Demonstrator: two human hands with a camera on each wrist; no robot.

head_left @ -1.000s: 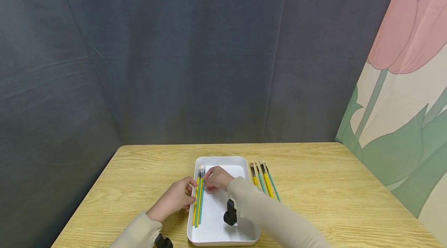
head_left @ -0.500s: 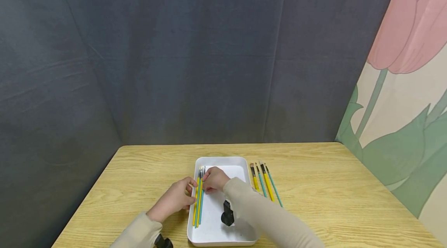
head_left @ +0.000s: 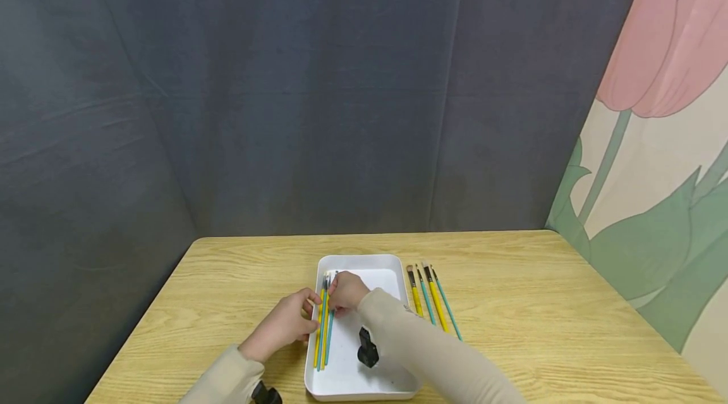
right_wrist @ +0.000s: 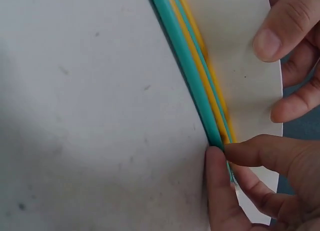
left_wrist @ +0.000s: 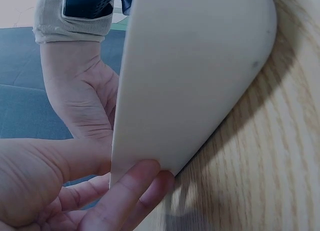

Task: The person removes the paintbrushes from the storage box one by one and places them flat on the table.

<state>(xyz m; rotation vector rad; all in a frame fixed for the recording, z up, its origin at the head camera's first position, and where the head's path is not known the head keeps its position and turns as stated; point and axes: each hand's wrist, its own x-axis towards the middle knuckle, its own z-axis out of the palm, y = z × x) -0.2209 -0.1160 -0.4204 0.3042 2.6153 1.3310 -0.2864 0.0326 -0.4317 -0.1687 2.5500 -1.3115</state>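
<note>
The white tray (head_left: 348, 363) stands on the table, its outer side wall (left_wrist: 185, 66) large in the left wrist view. My left hand (head_left: 287, 323) grips its left wall, with fingers against the outside and the thumb at the rim. Several thin paintbrushes lie lengthwise along that wall inside the tray; one is a yellow paintbrush (head_left: 316, 344). With thumb and index finger, my right hand (head_left: 348, 292) pinches the rightmost one, a teal paintbrush (right_wrist: 187, 66), near its bristle end. The right fingers partly hide the ferrules.
To the right of the tray, several more paintbrushes (head_left: 435, 303) with yellow and teal handles lie side by side on the wooden table (head_left: 540, 315). My right sleeve (head_left: 421, 344) passes over the tray's right rim. A dark curtain (head_left: 318, 107) hangs behind the table.
The right hand has shifted slightly left. The bristle end of the teal paintbrush now stands a little apart from the others. My left hand has stayed in place on the tray.
</note>
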